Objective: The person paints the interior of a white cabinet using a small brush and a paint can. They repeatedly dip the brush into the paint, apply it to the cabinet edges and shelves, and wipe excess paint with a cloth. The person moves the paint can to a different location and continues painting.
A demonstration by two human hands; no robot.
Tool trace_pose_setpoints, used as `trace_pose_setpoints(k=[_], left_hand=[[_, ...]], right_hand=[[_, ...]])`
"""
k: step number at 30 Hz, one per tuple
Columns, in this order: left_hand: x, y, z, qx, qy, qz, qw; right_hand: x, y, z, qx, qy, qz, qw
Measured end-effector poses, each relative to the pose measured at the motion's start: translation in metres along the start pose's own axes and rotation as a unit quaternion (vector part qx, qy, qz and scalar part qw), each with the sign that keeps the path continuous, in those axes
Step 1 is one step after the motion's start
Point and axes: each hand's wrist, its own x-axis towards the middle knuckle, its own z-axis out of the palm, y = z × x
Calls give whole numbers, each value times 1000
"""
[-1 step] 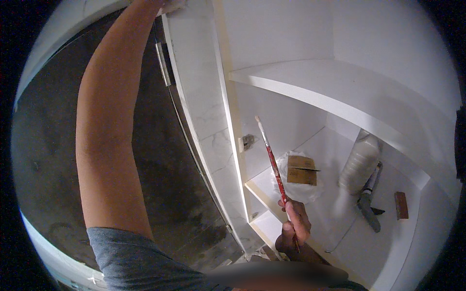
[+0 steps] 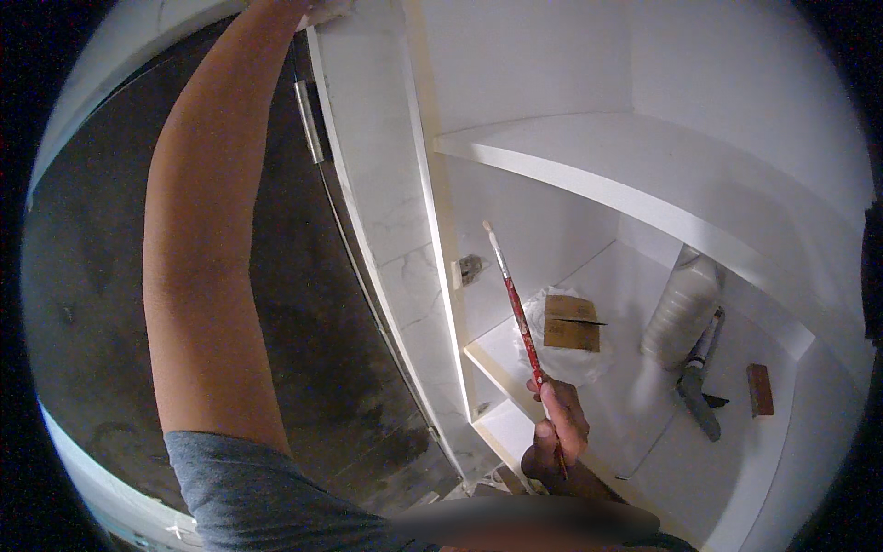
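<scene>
White-painted shelving [image 2: 575,175] fills the right side — before its lower bay, the right hand [image 2: 561,428] has its grip pressed around a slim, paint-specked, red-handled paintbrush [image 2: 521,317], pale bristles pointing up. Behind that, a square brown sheet [image 2: 570,337] lies on crumpled translucent white plastic [image 2: 589,370]. The bare left arm [image 2: 207,230] reaches the top edge — its grip I cannot tell.

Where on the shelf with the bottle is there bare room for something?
Bare shelf shows between the white plastic and the grey tool, and on the near side of the red block. It is crowded where the bottle and that tool sit close together.
</scene>
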Motion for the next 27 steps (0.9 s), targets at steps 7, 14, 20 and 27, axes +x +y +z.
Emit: trace_pose_setpoints(k=[7,14,20,27], left_hand=[[-2,3,3,-40,6,12,999],[-6,-1,3,-53,12,5,998],[-6,11,19,-77,24,-3,997],[-16,8,-1,-57,34,31,997]], right_hand=[[0,1,0,-11,-4,-3,1000],[0,-2,1,-11,-3,-2,1000],[-1,1,-6,-39,-5,5,999],[-2,-3,0,-14,-11,10,1000]])
